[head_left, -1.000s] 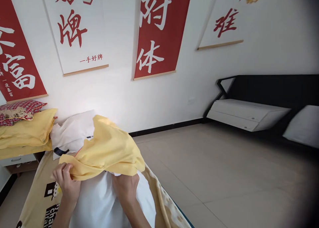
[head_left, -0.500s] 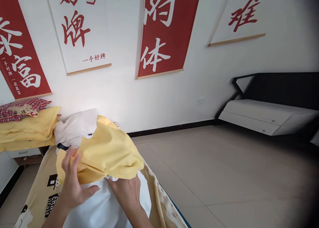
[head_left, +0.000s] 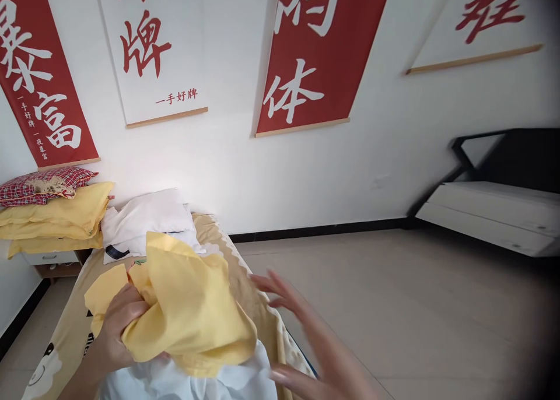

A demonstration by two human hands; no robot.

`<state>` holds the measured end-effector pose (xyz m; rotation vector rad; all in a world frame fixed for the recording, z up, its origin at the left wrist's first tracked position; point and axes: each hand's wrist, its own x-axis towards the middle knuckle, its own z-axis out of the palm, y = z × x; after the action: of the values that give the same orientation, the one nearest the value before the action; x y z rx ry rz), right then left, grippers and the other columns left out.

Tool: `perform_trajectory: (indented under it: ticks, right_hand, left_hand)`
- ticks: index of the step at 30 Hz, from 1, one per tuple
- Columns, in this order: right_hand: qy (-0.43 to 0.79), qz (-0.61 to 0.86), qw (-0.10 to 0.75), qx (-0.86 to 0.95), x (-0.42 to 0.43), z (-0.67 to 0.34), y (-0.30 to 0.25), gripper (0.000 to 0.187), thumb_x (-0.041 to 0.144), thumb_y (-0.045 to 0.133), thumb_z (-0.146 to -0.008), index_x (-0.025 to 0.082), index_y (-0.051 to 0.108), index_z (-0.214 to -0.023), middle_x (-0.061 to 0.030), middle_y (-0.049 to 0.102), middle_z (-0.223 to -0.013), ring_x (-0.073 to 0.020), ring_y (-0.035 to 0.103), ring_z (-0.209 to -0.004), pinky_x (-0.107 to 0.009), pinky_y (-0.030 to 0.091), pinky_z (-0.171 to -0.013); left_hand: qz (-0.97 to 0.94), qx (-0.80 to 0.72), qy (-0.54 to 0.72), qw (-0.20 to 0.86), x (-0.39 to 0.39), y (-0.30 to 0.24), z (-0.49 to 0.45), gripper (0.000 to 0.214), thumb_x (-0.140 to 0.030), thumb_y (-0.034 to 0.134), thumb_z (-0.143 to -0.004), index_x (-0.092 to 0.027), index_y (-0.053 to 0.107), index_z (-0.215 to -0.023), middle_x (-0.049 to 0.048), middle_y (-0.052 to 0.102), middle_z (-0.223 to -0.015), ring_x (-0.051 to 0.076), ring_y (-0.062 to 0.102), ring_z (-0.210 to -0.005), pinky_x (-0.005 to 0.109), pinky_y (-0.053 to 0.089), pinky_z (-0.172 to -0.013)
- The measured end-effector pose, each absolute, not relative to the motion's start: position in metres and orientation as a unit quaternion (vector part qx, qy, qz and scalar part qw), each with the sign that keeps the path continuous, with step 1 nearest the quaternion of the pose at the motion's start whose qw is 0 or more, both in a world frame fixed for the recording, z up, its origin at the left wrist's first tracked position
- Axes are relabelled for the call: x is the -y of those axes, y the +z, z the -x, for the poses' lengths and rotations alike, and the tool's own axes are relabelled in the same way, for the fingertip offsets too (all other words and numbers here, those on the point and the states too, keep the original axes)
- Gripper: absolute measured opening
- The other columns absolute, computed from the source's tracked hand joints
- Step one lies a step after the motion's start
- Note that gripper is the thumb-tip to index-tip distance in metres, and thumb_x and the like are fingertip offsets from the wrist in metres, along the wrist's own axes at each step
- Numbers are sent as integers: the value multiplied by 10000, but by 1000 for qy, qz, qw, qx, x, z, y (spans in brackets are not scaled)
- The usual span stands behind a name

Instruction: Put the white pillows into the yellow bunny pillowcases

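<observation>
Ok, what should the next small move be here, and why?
Probably bring the right hand in to grasp the right side of the yellow cloth: the left hand grips the cloth's left side, while the right hand is open and off it, and that right side lies unheld over the white fabric.

Bedroom, with bed (head_left: 70, 337) and pillows (head_left: 146, 213)

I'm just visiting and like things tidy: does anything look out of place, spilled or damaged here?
I see no spill or clear damage. The yellow cloth looks askew: it is bunched and creased in the left hand, covering only part of the white fabric beneath.
</observation>
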<state>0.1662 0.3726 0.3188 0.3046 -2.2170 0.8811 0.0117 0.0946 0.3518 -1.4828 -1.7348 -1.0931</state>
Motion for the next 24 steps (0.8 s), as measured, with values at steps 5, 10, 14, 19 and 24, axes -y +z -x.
perform_trajectory:
  ticks: [5, 10, 14, 19, 24]
  right_hand:
    - [228, -84, 435, 867, -335, -101, 282, 726, 287, 582, -892, 250, 253, -1538, -133, 649, -1221, -253, 661, -1056, -335, 580, -789]
    - [195, -43, 618, 760, -331, -73, 246, 552, 73, 502, -887, 281, 479, -1397, -39, 693, -903, -181, 659, -753, -287, 523, -650]
    - [240, -45, 602, 760, -319, -66, 213, 403, 114, 547, -856, 246, 588, -1235, -63, 674, -904, -218, 653, -784, -318, 520, -628]
    - [358, 15, 480, 801, -303, -65, 177, 282, 101, 484, -780, 215, 625, -996, -27, 658, -751, -188, 623, -643, -275, 505, -528]
    - [458, 146, 465, 743, -327, -68, 218, 176, 182, 510, -718, 219, 595, -868, -17, 686, -736, -190, 625, -616, -263, 496, -510]
  left_hand:
    - [451, 685, -374, 433, -92, 346, -1, 484, -521, 724, -740, -203, 550, -1060, 16, 596, -789, 167, 592, -664, 274, 488, -557]
    - [276, 727, -358, 516, -71, 324, 24, 458, -501, 687, -751, -203, 539, -1067, 43, 646, -916, 190, 647, -755, 290, 533, -638]
    - [192, 765, -377, 486, -67, 314, 38, 360, -463, 605, -802, -208, 551, -1050, 56, 653, -960, 217, 652, -847, 335, 542, -724]
    - [213, 794, -330, 465, -61, 310, 28, 354, -404, 585, -853, -209, 576, -1148, 97, 648, -1091, 257, 610, -1041, 424, 492, -916]
    - [303, 699, -358, 540, -60, 279, -24, 147, -260, 579, -849, -222, 609, -988, 67, 641, -891, 219, 641, -830, 340, 555, -685]
